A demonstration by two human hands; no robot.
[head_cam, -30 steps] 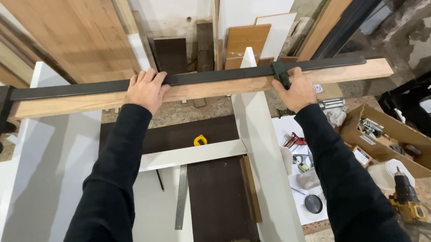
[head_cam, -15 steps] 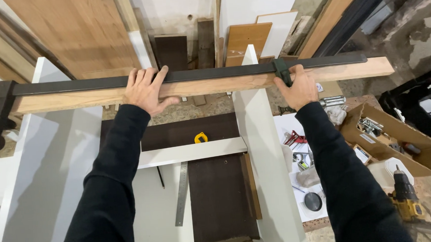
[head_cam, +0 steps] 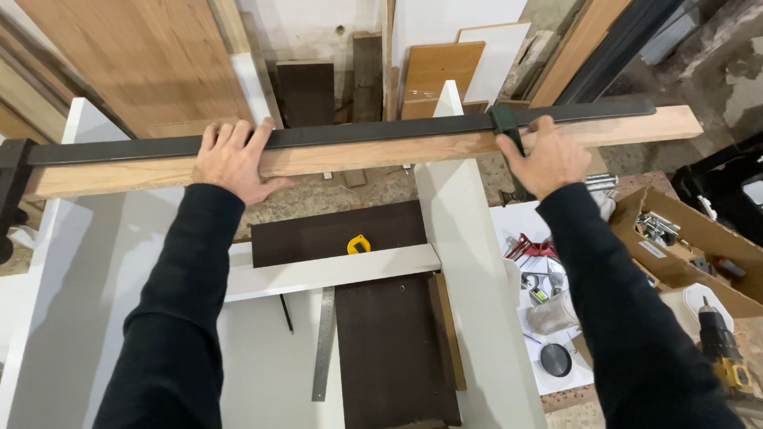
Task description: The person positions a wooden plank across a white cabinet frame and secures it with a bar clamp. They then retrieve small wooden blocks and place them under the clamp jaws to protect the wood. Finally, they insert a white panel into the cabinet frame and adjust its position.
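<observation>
A long wooden plank (head_cam: 352, 155) lies across the tops of two upright white panels (head_cam: 467, 262), with a long black bar clamp (head_cam: 342, 134) running along its upper edge. My left hand (head_cam: 238, 158) presses flat on the plank and bar near the middle. My right hand (head_cam: 542, 156) grips the clamp's sliding jaw (head_cam: 505, 121) against the plank beside the right white panel. The clamp's screw head (head_cam: 2, 204) hangs at the plank's far left end.
Below lie a white cross rail (head_cam: 332, 272), a yellow tape measure (head_cam: 359, 243), a steel ruler (head_cam: 323, 344) and a dark brown board (head_cam: 388, 345). At right sit a cardboard box of fittings (head_cam: 705, 250) and a yellow drill (head_cam: 724, 357). Wood sheets lean on the back wall.
Both hands have stayed on the plank and clamp. My left hand's fingers have shifted slightly over the bar; the plank and clamp sit about where they were.
</observation>
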